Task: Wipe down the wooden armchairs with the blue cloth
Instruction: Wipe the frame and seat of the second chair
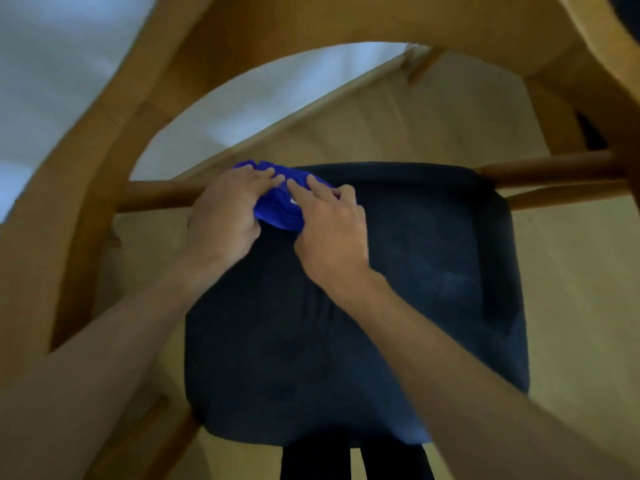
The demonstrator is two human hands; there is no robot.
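Note:
I look straight down on a wooden armchair (86, 161) with a curved back rail and a dark navy seat cushion (398, 306). A bunched blue cloth (280, 209) lies at the far left corner of the cushion, against the round wooden crossbar (156, 195). My left hand (225, 216) grips the cloth's left side, fingers curled over its top. On the cloth's right side, my right hand (329, 230) holds it with two fingers stretched across the fabric. Most of the cloth is hidden under both hands.
The curved armrest and backrest (346, 19) arch over the top of the view. The crossbar continues on the right (554, 168). Pale wooden floor (571, 289) surrounds the chair, with a white wall (52, 64) at upper left. Dark trouser legs (346, 462) show below the seat.

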